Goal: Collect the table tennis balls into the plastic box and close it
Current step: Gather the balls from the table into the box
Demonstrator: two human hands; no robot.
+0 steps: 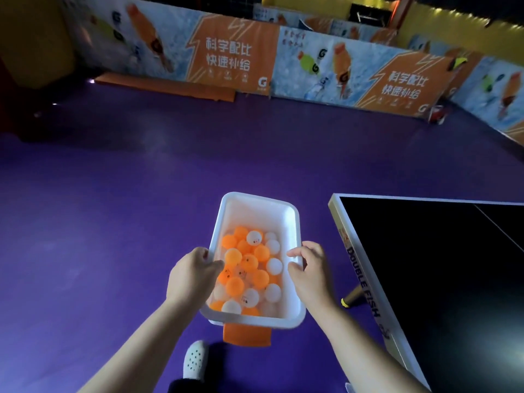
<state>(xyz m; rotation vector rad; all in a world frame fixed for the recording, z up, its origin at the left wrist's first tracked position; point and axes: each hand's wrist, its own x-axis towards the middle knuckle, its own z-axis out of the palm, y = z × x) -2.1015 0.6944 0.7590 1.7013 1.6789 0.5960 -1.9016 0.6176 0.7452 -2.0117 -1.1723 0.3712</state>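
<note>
A white plastic box is held out in front of me above the purple floor, tilted toward me. Several orange and white table tennis balls lie heaped in its near half. My left hand grips the box's left rim, thumb over the edge. My right hand holds the right rim with fingers curled on it. An orange latch hangs from the near end of the box. No lid is in view.
A black table tennis table with a white edge stands to the right, one leg foot showing. Orange and blue advertising barriers fence the far side. My white shoe is below the box.
</note>
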